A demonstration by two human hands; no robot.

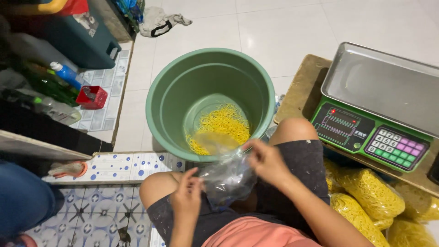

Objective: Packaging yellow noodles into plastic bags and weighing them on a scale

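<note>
Sitting at the middle of the frame is a big green tub (160, 91) with a small heap of yellow noodles (224, 126) at the bottom. Upper right has a green weighing scale (366, 132) with a steel pan on a wooden board, and bagged noodles (366, 192) are piled at lower right. Between the person's knees, a clear plastic bag (226, 176) is held by both hands. The right hand (265, 160) pinches the bag's top edge, fingers curled in, forearm coming up from the lower right. The left hand (187, 196) grips the bag's left side with bent fingers, wrist angled up from the bottom centre.
</note>
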